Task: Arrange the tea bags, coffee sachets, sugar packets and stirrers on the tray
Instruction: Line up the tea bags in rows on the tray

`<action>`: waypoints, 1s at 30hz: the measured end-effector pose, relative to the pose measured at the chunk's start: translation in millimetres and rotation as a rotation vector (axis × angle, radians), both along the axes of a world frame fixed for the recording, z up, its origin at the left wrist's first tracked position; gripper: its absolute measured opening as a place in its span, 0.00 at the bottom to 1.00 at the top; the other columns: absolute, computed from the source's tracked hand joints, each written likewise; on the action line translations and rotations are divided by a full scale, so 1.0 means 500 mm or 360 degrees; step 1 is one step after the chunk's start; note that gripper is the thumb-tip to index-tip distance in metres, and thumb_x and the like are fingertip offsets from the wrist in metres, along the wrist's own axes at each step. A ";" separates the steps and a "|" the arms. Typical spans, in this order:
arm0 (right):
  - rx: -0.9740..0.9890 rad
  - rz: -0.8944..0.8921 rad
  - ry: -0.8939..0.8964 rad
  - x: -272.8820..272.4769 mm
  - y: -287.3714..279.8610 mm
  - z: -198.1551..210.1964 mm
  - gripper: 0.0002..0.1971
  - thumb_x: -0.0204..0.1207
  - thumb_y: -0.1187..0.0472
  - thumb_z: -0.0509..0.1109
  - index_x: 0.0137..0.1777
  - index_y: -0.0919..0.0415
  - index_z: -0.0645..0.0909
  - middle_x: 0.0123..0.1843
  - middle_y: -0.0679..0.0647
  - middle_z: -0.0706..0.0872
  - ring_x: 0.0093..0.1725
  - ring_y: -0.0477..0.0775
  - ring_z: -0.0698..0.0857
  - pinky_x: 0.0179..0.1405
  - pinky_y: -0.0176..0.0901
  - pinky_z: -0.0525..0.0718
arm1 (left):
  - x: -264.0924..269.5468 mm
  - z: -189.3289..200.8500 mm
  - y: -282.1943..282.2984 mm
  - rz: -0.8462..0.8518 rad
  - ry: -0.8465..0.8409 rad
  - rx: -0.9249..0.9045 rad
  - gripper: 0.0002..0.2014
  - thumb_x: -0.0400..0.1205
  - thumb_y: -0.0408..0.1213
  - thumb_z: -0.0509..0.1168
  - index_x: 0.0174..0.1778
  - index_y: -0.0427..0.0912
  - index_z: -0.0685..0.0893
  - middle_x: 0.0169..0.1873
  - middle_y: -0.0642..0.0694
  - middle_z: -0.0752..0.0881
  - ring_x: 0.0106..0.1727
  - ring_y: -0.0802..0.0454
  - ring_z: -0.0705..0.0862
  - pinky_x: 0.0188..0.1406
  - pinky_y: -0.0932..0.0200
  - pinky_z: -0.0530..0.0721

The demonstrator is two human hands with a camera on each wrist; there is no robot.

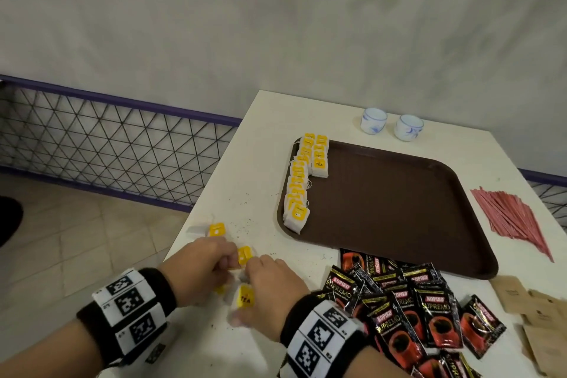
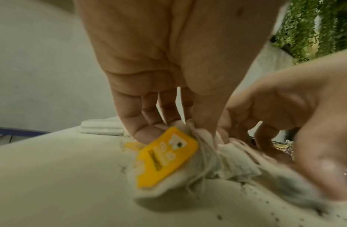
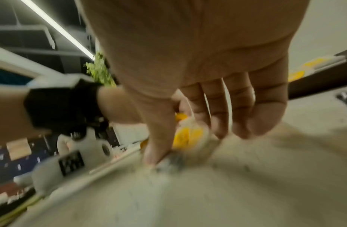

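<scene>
Both hands work at the table's near left corner among loose tea bags with yellow tags. My left hand [image 1: 227,264] [image 2: 180,130] pinches the top of a small bunch of tea bags [image 2: 166,158] between thumb and fingers. My right hand [image 1: 250,288] [image 3: 188,141] meets it from the right and curls round another tea bag [image 1: 245,299] [image 3: 188,136], thumb pressing down; this view is blurred. One more tea bag [image 1: 217,229] lies apart, farther back. On the brown tray [image 1: 399,218], two rows of tea bags [image 1: 297,190] line the left edge.
Black and red coffee sachets [image 1: 414,313] are heaped right of my right wrist. Red stirrers [image 1: 509,221] lie right of the tray, brown sugar packets [image 1: 537,316] at the near right. Two small white cups [image 1: 373,120] stand behind the tray. The table's left edge drops to the floor.
</scene>
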State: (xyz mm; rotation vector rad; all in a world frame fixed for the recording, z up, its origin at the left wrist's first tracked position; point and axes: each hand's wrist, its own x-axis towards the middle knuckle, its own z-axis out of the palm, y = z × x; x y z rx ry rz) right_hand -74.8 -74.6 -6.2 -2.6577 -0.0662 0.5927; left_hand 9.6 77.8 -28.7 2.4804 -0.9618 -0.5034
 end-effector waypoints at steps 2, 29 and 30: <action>-0.0008 -0.0073 -0.0005 0.008 0.002 -0.009 0.24 0.73 0.55 0.74 0.65 0.60 0.69 0.63 0.61 0.78 0.64 0.64 0.76 0.56 0.52 0.75 | -0.006 0.002 0.000 0.0039 -0.0028 -0.0023 0.08 0.74 0.36 0.66 0.35 0.57 0.78 0.31 0.59 0.74 0.34 0.60 0.74 0.39 0.63 0.78; 0.1181 -0.1621 -0.0377 0.247 -0.354 -0.019 0.05 0.72 0.67 0.77 0.42 0.59 0.83 0.37 0.55 0.87 0.34 0.49 0.84 0.32 0.38 0.81 | 0.047 0.054 -0.117 0.0375 0.0696 -0.1119 0.05 0.71 0.41 0.70 0.40 0.46 0.83 0.35 0.49 0.81 0.31 0.58 0.75 0.32 0.63 0.73; 0.1131 -0.1619 -0.0372 0.270 -0.357 -0.029 0.06 0.71 0.67 0.77 0.42 0.59 0.83 0.39 0.56 0.88 0.36 0.50 0.85 0.34 0.40 0.83 | 0.054 0.054 -0.127 0.0403 0.0716 -0.1126 0.05 0.70 0.41 0.70 0.39 0.47 0.83 0.36 0.48 0.82 0.31 0.59 0.76 0.31 0.65 0.74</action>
